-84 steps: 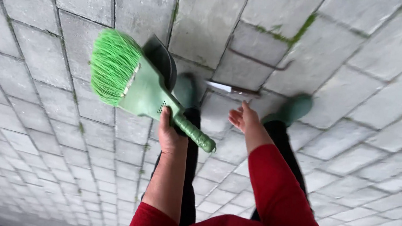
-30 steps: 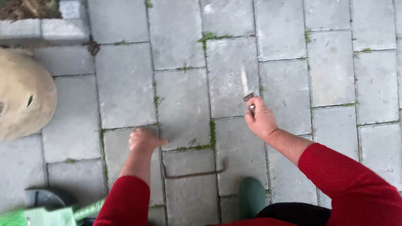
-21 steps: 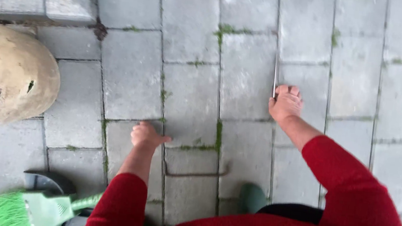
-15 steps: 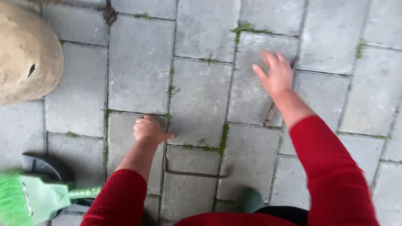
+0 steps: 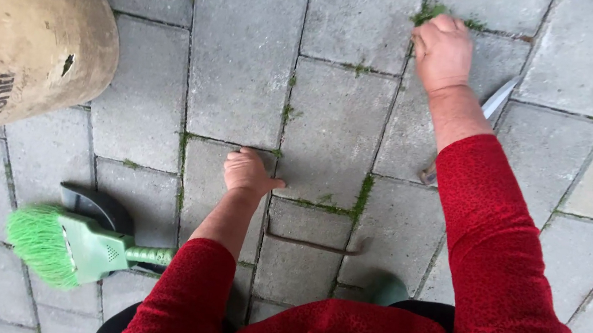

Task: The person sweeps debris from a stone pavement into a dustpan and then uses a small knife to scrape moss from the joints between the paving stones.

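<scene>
Outdoors, grey concrete pavers [image 5: 242,58], rectangular, rough, w/ moss and small weeds in the joints. Top left a big rounded tan pot [image 5: 31,36], scuffed and stained, one small hole in its side. Lower left one hand brush [image 5: 75,247]: green plastic body, shaggy green bristles, ribbed handle, lying on a dark dustpan [image 5: 98,206] of which only an edge shows. A thin rusty bent rod [image 5: 314,245] lies flat on a paver near the middle.

Two hands, red knit sleeves. Left hand [image 5: 248,172] is curled into a loose fist, knuckles pressed on a paver, holding nothing. Right hand [image 5: 442,51] is bunched shut at a weed tuft [image 5: 430,13] in a joint up top; can't tell if it actually grips it. One knife [image 5: 489,113] lies on the pavers under the right forearm, pale blade beside the wrist, handle end by the sleeve, not in the fingers.
</scene>
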